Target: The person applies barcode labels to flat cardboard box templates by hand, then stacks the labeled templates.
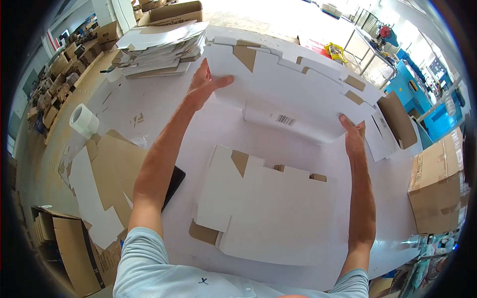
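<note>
White cardboard sheet [293, 82] is tilted over the counter [156, 102], barcode [285, 120] showing; lower-edge contact is hard to tell. Left hand [202, 87] and right hand [354, 136] pinch its opposite ends, thumbs on the near face. Flat white cardboard pieces [278, 213] lie between it and the person [189, 280].

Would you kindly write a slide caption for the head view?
Left hand and right hand hold notched white cardboard; a similar piece lies nearer on the table.
</note>
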`<state>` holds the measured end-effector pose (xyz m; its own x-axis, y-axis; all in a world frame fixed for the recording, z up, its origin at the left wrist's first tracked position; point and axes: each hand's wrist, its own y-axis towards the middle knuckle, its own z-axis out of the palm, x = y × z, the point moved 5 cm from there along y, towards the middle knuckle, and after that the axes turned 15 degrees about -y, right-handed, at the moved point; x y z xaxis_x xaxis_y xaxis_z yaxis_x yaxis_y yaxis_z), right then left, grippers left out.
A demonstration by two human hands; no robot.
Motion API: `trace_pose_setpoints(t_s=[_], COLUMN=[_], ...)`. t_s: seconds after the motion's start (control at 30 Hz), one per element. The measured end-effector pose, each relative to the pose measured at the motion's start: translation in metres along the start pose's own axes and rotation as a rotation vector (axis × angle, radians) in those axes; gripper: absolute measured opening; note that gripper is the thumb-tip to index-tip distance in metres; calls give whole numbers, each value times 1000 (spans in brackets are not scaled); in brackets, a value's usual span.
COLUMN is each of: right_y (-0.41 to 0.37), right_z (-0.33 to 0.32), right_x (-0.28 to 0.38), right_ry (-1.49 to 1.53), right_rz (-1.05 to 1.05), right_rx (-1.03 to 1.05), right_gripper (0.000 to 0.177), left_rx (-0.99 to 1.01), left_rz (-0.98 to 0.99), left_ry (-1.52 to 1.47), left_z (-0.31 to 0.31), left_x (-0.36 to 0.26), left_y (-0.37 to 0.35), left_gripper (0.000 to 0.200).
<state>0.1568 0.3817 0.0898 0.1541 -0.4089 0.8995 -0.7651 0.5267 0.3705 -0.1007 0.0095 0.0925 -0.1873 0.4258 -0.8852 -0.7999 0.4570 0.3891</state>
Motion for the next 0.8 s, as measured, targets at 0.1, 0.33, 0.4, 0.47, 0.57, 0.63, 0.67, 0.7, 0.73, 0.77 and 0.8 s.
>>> trace_pose_setpoints(t_s=[0.1, 0.33, 0.4, 0.47, 0.57, 0.63, 0.67, 0.7, 0.73, 0.77, 0.8], right_y=[-5, 9, 7, -1, -8, -9, -7, -6, -5, -7, -8], right_z=[-1, 8, 9, 11, 10, 11, 16, 17, 14, 14, 13], right_x=[3, 8, 11, 7, -4, -9, -6, -5, -12, -19, -25], right_ry=[-42, 150, 7, -45, -36, 18, 18, 16, 11, 0, -10], right_rz=[12, 0, -38, -35, 20, 67, 21, -24, -21, 5, 30], right_rx=[20, -109, -27, -41, -72, -90, -103, -114, -122, -123, -126], right_gripper=[79, 81, 79, 77, 75, 75, 75, 75, 75, 76, 77], left_rx=[-24, 4, 7, -24, -58, -61, -89, -119, -112, -76, -37], left_rz=[58, -134, -19, 7, 50, 69, 124, 178, 174, 132, 94], left_ry=[28, 28, -109, -90, -113, -164, -113, -64, -69, -33, 4], left_z=[0, 1, 4, 7, 12, 20, 22, 24, 24, 20, 17], left_x=[0, 23, 17, 23, 28, 27, 27, 27, 29, 33, 36], left_y=[4, 1, -3, -3, -7, -11, -15, -18, -20, -23, -23], left_gripper=[79, 77, 75, 74, 73, 72, 70, 69, 69, 68, 66])
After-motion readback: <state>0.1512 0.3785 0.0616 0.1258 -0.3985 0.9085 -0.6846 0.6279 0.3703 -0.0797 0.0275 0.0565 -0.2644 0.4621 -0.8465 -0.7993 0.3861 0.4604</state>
